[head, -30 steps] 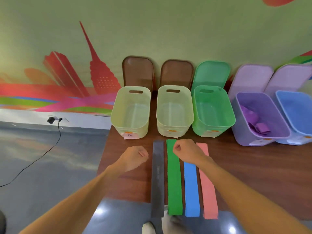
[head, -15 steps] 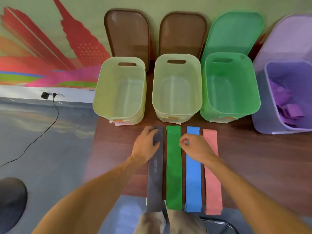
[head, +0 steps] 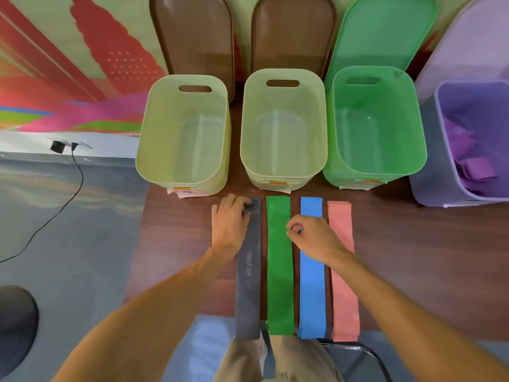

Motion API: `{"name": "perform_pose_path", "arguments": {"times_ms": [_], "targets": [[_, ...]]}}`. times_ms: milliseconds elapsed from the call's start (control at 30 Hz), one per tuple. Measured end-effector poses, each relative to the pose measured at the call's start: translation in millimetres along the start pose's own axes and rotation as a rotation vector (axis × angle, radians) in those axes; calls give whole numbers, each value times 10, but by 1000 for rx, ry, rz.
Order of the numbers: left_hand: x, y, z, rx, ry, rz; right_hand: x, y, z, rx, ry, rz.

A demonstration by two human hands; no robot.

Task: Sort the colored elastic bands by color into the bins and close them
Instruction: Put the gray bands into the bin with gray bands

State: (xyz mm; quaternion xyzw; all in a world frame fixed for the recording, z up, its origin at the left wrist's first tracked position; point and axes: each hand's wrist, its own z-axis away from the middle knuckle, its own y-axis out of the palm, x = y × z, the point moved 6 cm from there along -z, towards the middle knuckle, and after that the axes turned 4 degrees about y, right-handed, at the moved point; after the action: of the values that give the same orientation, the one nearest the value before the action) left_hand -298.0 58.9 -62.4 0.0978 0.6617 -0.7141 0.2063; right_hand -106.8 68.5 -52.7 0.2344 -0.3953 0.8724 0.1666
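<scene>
Pinching now with both hands, the person leans over four bands laid side by side on the brown table, near ends hanging off the edge. The left hand sits on the far end of the grey band, fingers curled and nipping its rumpled corner. The right hand is bunched into a pinch on the left edge of the blue band, knuckles just beside the green band. The pink band lies flat and untouched. Beyond them sit two pale yellow-green bins, a green bin and a purple bin holding purple bands, all open, lids propped against the wall.
</scene>
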Motion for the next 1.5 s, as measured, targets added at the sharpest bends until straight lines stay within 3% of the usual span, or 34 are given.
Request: {"name": "perform_pose_path", "arguments": {"times_ms": [300, 467, 733, 900, 1100, 1367, 1500], "targets": [[120, -257, 182, 52, 42, 124, 312, -13, -112, -27, -86, 77], [279, -506, 243, 143, -125, 350, 654, 89, -223, -46, -180, 212], [340, -814, 330, 169, -160, 292, 818, 435, -369, -50, -198, 439], [338, -1001, 428, 116, -212, 496, 809, 436, -371, -154, -192, 397], [402, -1075, 501, 91, -266, 528, 879, 396, -365, -320, -239, 409], [374, -1325, 546, -7, -253, 470, 1015, 301, -187, -299, -225, 329], [325, -1407, 585, 21, -236, 490, 1132, 154, 47, -272, -260, 266]]}}
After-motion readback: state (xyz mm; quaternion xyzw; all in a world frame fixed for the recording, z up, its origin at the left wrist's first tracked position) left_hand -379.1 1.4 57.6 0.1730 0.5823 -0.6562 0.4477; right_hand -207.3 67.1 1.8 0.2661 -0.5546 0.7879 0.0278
